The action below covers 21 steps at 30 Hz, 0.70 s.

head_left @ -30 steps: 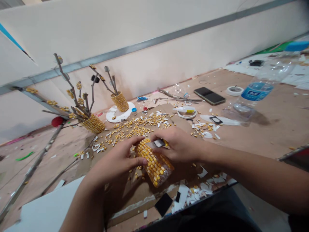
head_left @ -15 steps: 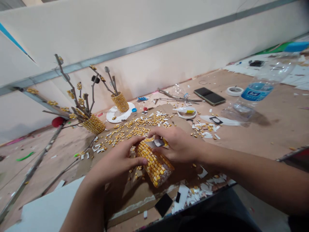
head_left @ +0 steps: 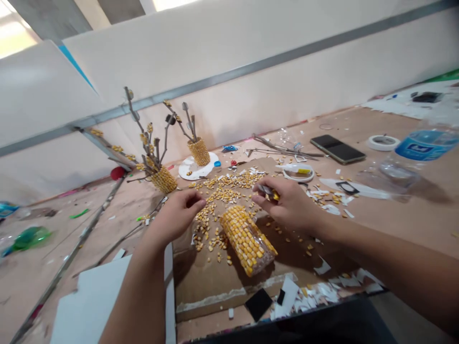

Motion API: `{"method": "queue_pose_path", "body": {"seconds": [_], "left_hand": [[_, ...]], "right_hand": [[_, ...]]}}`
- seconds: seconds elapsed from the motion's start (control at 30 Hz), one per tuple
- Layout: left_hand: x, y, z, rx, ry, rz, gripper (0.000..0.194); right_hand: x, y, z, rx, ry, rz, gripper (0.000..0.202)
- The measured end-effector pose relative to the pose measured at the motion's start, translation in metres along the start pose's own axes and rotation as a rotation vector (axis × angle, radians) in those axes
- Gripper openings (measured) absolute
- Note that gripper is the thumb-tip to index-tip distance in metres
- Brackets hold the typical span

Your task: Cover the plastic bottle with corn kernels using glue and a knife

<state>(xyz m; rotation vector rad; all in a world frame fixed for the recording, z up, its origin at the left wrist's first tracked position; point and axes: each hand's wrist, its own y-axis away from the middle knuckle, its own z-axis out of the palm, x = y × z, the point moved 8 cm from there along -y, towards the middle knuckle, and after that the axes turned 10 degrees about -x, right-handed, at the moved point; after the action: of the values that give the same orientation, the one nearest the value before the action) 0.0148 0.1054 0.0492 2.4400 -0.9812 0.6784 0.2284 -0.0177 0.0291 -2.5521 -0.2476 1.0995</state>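
Observation:
A clear plastic bottle piece covered in yellow corn kernels (head_left: 247, 241) lies on its side on a sheet of cardboard (head_left: 204, 291). One strip of its side and its near end show bare plastic. My left hand (head_left: 179, 212) hovers just left of it, fingers loosely curled with a gap to the thumb, and nothing visible inside. On the far right side, my right hand (head_left: 287, 203) pinches a small flat grey-and-yellow object (head_left: 268, 192); its kind is unclear, partly hidden by the fingers. Loose corn kernels (head_left: 224, 195) spread between and beyond my hands.
Two kernel-covered pots with twigs (head_left: 164, 179) (head_left: 199, 152) stand at the back left. Rightward lie a glue tube (head_left: 297, 169) on a tape roll, a phone (head_left: 337, 148), another tape roll (head_left: 383, 142) and a plastic bottle (head_left: 418, 145). White scraps (head_left: 315, 298) line the near edge.
Both hands have let go of the kernel-covered bottle piece and drawn apart, leaving it lying on the cardboard. The small grey-and-yellow object stays in my right hand. The view has shifted left.

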Motion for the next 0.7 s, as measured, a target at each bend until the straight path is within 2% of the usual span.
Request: {"method": "queue_pose_path", "body": {"seconds": [0.07, 0.13, 0.2, 0.23, 0.37, 0.53, 0.7], "left_hand": [[-0.006, 0.001, 0.011, -0.145, -0.082, -0.055, 0.018], [-0.008, 0.005, 0.032, -0.331, -0.14, -0.114, 0.013], [-0.01, 0.009, 0.046, -0.419, -0.229, -0.19, 0.007], [-0.01, 0.009, 0.05, -0.412, -0.26, -0.208, 0.005], [-0.007, 0.005, 0.055, -0.366, -0.371, -0.235, 0.02], [-0.009, 0.001, 0.057, -0.373, -0.393, -0.239, 0.013], [-0.012, 0.0, 0.062, -0.386, -0.376, -0.255, 0.014]], "right_hand": [[0.004, 0.0, 0.003, -0.021, 0.031, 0.007, 0.015], [0.004, 0.001, 0.005, -0.034, 0.045, -0.013, 0.017], [0.003, 0.001, 0.006, -0.036, 0.052, -0.028, 0.018], [0.003, 0.001, 0.006, -0.035, 0.058, -0.027, 0.019], [0.004, 0.0, 0.006, -0.039, 0.076, 0.004, 0.02], [0.005, 0.001, 0.006, -0.043, 0.079, 0.019, 0.02], [0.0, 0.002, 0.003, -0.027, 0.069, -0.01, 0.022]]}}
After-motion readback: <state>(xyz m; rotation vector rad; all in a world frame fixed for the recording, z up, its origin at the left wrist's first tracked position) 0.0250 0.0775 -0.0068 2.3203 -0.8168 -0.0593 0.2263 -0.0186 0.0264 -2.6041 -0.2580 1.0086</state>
